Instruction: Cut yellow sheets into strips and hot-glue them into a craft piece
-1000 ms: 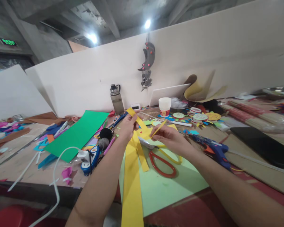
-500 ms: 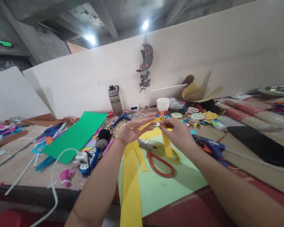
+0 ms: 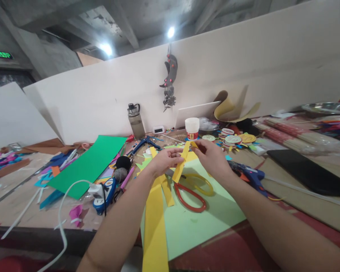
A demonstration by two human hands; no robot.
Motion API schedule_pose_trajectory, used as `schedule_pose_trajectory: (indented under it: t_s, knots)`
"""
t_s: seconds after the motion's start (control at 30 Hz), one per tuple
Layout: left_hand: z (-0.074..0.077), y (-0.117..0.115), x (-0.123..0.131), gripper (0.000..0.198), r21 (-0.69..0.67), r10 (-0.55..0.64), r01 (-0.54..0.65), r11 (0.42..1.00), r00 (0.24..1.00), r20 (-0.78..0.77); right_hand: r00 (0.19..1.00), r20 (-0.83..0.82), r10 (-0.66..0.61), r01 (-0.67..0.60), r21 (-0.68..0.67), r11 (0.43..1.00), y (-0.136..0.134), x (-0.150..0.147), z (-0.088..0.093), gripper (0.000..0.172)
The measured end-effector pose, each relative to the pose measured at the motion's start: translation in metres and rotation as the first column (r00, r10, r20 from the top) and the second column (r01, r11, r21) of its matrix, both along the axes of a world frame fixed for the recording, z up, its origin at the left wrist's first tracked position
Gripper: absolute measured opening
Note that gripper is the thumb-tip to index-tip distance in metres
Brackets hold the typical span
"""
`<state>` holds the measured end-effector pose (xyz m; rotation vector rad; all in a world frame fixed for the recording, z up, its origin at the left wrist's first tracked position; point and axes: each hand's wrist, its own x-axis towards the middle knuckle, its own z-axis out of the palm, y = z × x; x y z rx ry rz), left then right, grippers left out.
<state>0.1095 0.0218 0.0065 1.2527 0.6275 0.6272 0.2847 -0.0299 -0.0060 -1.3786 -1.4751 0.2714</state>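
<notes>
My right hand (image 3: 212, 156) pinches the upper end of a narrow yellow paper strip (image 3: 179, 172) between thumb and fingers. The strip bends over at the top and slants down to the left. My left hand (image 3: 166, 161) has its fingers closed on the strip's middle, though the exact grip is partly hidden. Below the hands, scissors with one red handle (image 3: 191, 200) and one yellow handle (image 3: 205, 186) lie on a pale green sheet (image 3: 209, 223). A wide yellow strip (image 3: 155, 234) and a shorter yellow strip (image 3: 167, 192) rest left of the scissors.
Right of my hands lies a blue glue gun (image 3: 251, 173), with a black slab (image 3: 306, 170) beyond it. A white cup (image 3: 192, 126) and a bottle (image 3: 136, 122) stand at the back. Leftward are a green sheet (image 3: 87, 166) and a blue power strip (image 3: 106, 198) with a white cable.
My left hand has turned and its fingers have closed on the strip. The strip's hanging end has swung from right to left, over the scissors. The view has shifted slightly.
</notes>
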Motion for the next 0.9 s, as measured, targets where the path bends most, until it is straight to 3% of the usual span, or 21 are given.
schedule_pose_trajectory:
  t_s: [0.13,0.27,0.4,0.73,0.8,0.9]
  knots:
    - [0.0,-0.003,0.0,0.029,0.01,-0.052,0.051,0.999,0.993,0.103,0.997,0.076,-0.022,0.024,-0.026,0.999,-0.004,-0.002,0.004,0.02]
    - [0.001,-0.004,0.002,0.041,0.055,-0.009,-0.007,0.998,0.963,0.269,0.999,0.037,0.035,-0.03,-0.13,0.991,-0.006,-0.006,0.007,0.025]
    - [-0.001,-0.001,0.003,0.065,0.077,0.034,-0.057,0.995,0.962,0.271,0.995,0.02,0.099,-0.094,-0.178,0.98,-0.008,-0.011,0.011,0.034]
    - [-0.003,-0.006,0.008,0.084,0.112,0.076,-0.111,0.987,0.956,0.284,0.983,-0.069,0.171,-0.182,-0.232,0.955,-0.009,-0.012,0.006,0.03]
    - [-0.002,-0.006,0.009,0.076,0.121,0.083,-0.123,0.985,0.953,0.291,0.981,-0.084,0.174,-0.19,-0.242,0.952,-0.009,-0.012,0.007,0.029]
    - [-0.003,-0.004,0.009,0.049,0.126,0.128,-0.172,0.977,0.945,0.3,0.986,-0.071,0.153,-0.166,-0.268,0.949,-0.009,-0.013,0.007,0.027]
